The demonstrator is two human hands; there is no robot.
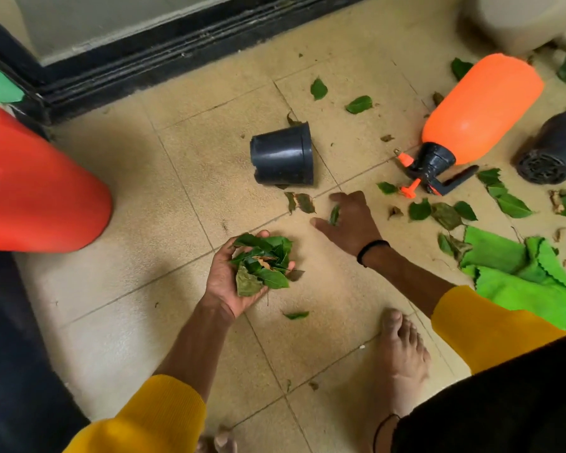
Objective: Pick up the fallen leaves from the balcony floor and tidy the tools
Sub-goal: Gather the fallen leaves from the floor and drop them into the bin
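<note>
My left hand (224,282) is palm up and cupped around a bunch of green and brown leaves (263,264). My right hand (352,223) reaches out low over the tiled floor with fingers spread, a single small leaf (334,215) pinched between them. Two leaves (299,202) lie just left of its fingertips. Several more leaves (445,212) are scattered to the right. An orange spray bottle (477,109) lies on its side at the upper right. A black pot (283,156) lies tipped over ahead of my right hand.
A second black pot (556,148) lies at the far right. A crumpled green cloth (520,276) sits beside my right arm. A red bucket (43,191) stands at the left by the dark door frame (144,60). My bare foot (402,348) rests on the tiles.
</note>
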